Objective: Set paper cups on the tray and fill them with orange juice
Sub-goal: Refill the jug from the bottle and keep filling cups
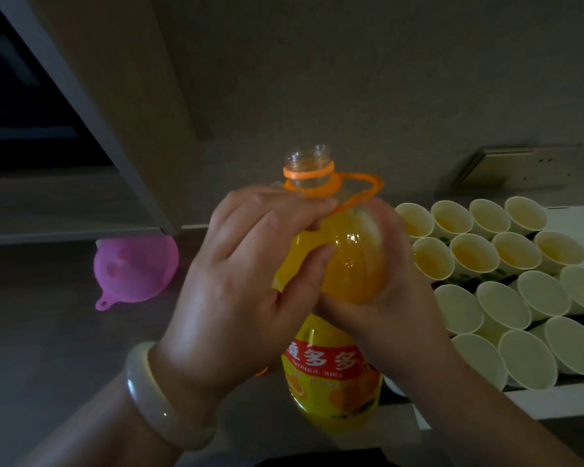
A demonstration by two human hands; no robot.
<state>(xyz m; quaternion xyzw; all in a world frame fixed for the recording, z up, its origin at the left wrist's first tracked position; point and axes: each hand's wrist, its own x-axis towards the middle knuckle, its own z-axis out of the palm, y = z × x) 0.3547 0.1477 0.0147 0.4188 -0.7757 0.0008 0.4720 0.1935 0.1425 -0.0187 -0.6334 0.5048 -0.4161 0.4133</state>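
A pink funnel (135,269) lay on the counter (48,332) to the left. Both hands hid the shoulder of the uncapped juice bottle (331,382), which stood upright just left of the tray (536,399). The left hand (236,281) and right hand (381,298) curled round the bottle. The far cups (474,254) held juice; the nearer cups (503,305) looked empty in the dim light.

Your tabletop (48,332) is a dark, dimly lit surface running back to the wall. On its left part lies a pink funnel (135,269), its small loop tab pointing toward you. On the right lies a white tray (553,399), packed with paper cups (506,298). The orange juice bottle (334,392) is upright between funnel and tray; you cannot tell whether its base touches the tabletop.
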